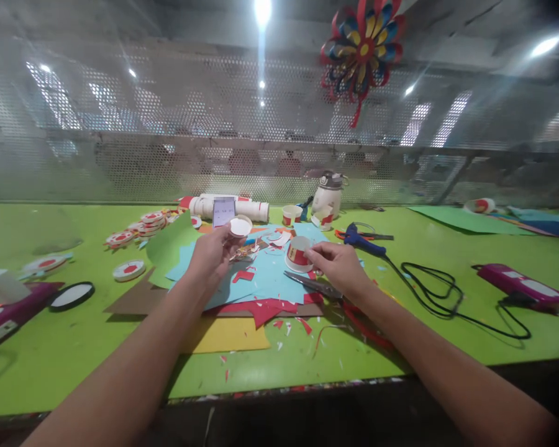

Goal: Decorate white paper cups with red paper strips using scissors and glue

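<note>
L hand (213, 256) pinches a small white paper cup (240, 227) raised at 11 o'clock of the blue sheet (265, 276), R hand (339, 267) fingertips closed on red-banded cup (299, 254) at 1 o'clock w/ scissors (314, 285) just below; best keep both cups steady, grip light so walls don't crush.

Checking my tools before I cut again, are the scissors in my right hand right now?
No, the scissors lie on the paper under the right hand, whose fingers touch a red-banded paper cup.
</note>
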`<state>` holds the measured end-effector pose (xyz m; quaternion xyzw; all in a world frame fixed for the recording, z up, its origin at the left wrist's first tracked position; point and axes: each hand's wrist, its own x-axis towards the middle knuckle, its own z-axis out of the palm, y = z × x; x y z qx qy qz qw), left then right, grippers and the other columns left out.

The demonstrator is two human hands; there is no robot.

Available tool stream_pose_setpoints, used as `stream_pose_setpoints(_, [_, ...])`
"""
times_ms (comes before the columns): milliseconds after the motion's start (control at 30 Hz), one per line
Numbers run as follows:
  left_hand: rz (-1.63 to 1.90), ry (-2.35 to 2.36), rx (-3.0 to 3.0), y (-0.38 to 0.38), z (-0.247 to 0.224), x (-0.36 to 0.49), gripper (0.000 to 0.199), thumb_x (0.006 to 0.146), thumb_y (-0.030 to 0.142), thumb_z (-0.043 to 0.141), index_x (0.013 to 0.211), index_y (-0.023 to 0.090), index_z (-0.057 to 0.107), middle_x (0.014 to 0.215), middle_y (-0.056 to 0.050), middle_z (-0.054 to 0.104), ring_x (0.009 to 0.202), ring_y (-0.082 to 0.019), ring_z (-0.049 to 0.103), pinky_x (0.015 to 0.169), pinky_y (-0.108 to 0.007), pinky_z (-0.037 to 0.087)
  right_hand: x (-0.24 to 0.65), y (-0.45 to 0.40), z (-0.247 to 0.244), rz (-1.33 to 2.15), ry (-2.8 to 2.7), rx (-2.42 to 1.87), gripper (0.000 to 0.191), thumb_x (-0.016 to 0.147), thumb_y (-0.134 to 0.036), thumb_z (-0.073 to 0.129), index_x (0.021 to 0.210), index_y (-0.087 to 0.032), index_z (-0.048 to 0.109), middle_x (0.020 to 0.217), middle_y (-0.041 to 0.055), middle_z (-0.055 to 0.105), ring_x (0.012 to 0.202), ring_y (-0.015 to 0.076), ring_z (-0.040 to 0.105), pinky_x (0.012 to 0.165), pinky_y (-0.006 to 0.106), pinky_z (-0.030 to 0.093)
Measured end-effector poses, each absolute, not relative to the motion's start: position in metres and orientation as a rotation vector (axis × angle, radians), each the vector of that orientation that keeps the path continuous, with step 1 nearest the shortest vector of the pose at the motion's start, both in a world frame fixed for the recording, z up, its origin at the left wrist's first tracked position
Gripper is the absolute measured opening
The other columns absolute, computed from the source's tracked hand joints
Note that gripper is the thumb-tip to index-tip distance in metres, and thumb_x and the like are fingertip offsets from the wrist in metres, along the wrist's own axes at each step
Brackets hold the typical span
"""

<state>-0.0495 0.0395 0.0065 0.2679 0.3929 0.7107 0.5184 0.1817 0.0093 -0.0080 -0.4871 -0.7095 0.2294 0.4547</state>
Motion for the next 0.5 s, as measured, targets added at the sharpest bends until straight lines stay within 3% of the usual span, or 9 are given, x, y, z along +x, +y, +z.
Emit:
stream_pose_setpoints(400, [1.54, 0.886, 0.844, 0.035, -0.006, -0.042, 0.008, 0.075, 0.012, 0.061, 0.074, 0.01, 0.07, 0.078, -0.012, 0.072, 0.07, -0.017, 0.065, 0.062, -0.027, 0.055, 0.179, 0.008, -0.011, 0.493, -1.804, -1.169, 0.03, 0.077, -0.04, 0.057, 0.073, -0.014, 0.071, 0.067, 0.0048, 0.067, 0.058, 0.0162, 0.054, 0.057, 0.029, 0.04])
stream_pose_setpoints(500, [1.499, 0.883, 0.857, 0.035, -0.006, -0.041, 0.01, 0.075, 0.01, 0.061, 0.074, 0.01, 0.071, 0.08, -0.013, 0.072, 0.072, -0.017, 0.065, 0.066, -0.028, 0.056, 0.181, 0.01, -0.009, 0.506, -1.733, -1.155, 0.026, 0.073, -0.039, 0.062, 0.068, -0.015, 0.071, 0.059, 0.0023, 0.064, 0.053, 0.0143, 0.05, 0.055, 0.029, 0.039])
